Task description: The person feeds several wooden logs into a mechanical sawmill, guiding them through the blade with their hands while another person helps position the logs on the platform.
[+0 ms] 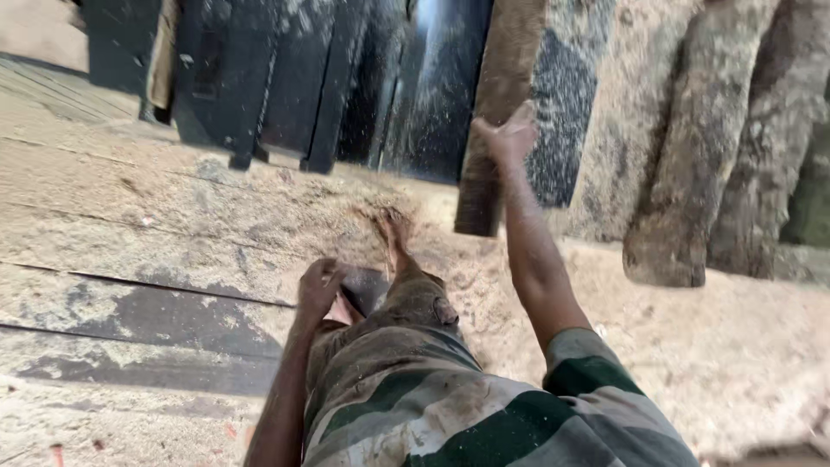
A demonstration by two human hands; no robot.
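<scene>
While left hand curls shut near knee, right hand fingers spread wide toward upright plank.

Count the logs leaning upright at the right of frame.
3 clearly: one log by the raised right hand, a thick log right of centre, another log beside it. Sawdust and the frame edge may hide more. Left hand rests near the knee.
</scene>
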